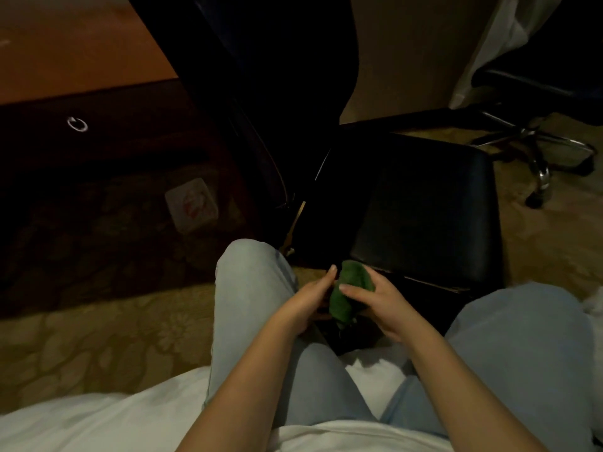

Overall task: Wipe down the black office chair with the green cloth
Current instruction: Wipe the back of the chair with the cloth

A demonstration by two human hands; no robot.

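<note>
Cloth: the green cloth (355, 274) is bunched into a soft wad and held in the air between both hands, just short of the near left corner of the seat (424, 207). Whether it touches that corner I cannot tell.
Axis: the wad's long axis runs from the person's lap up and away, pointing roughly at the seat's near edge.
Left hand: the left hand (310, 305) lies against the wad's left flank, forefinger straight along it and the lower fingers (321, 316) tucked beneath, so the hold is partly hidden.
Right hand: the right hand (381, 308) wraps the wad from the right, thumb across its top and the other fingers curled behind, clamped on the cloth.
Chair: the black office chair (450, 256) stands ahead and right of the hands, its backrest (277, 76) rising at the seat's far left.
Nearer hand: the right is closer to the seat, so it probably leads the wipe.
Materials: the cloth looks fluffy and limp, like terry. The seat is a squarish pad with rounded corners, smooth and faintly glossy like leather.
Next move: probably a short reach forward and right onto the near edge.
</note>
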